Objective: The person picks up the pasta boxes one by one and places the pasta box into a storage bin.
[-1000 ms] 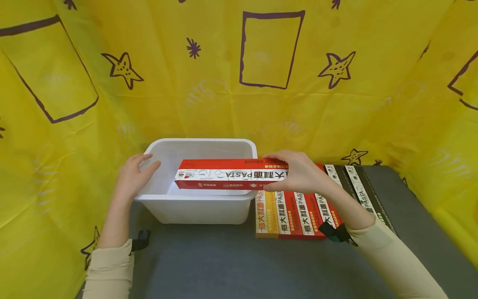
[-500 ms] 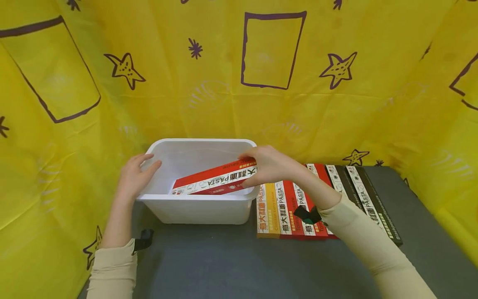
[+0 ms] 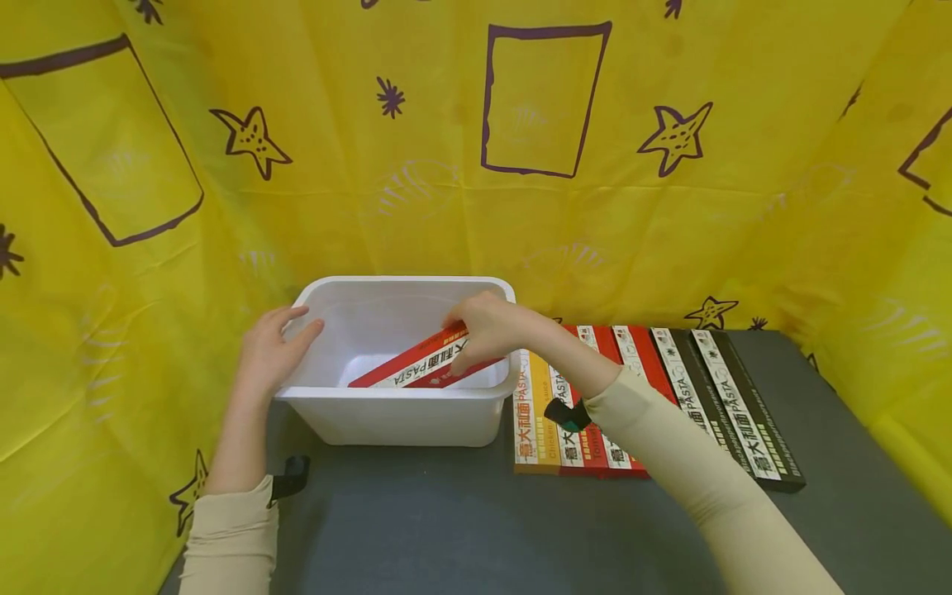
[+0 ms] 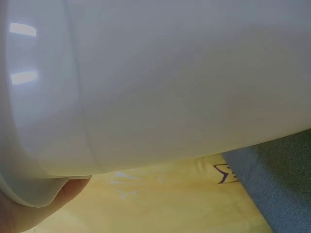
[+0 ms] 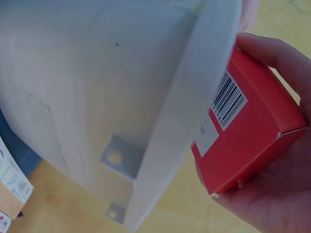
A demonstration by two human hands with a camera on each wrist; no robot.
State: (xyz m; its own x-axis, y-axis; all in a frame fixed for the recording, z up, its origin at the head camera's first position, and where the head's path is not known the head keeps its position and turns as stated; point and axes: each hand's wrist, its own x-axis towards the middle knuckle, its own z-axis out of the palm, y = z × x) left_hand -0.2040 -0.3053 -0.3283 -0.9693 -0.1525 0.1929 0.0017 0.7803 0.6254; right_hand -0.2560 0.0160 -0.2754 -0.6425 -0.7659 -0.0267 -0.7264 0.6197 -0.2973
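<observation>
My right hand (image 3: 491, 325) grips one end of a red pasta box (image 3: 416, 361), with the thumb on the near side and the fingers on the far side. The box slants down to the left inside a white plastic bin (image 3: 402, 420), its lower end partly hidden behind the front rim. In the right wrist view the red box end with a barcode (image 5: 257, 126) sits between thumb and fingers, beside the bin's rim (image 5: 194, 97). My left hand (image 3: 269, 354) holds the bin's left rim; the left wrist view has a finger (image 4: 73, 190) under the rim.
Right of the bin lies a row of pasta boxes on the dark grey table (image 3: 416, 529): a yellow box (image 3: 546, 421), several red boxes (image 3: 640, 355) and black boxes (image 3: 751, 405). A yellow printed curtain (image 3: 446, 223) hangs behind and at both sides.
My right hand has moved left and down, carrying the red pasta box from above the bin into it, tilted with its left end lower. The left hand has stayed at the rim.
</observation>
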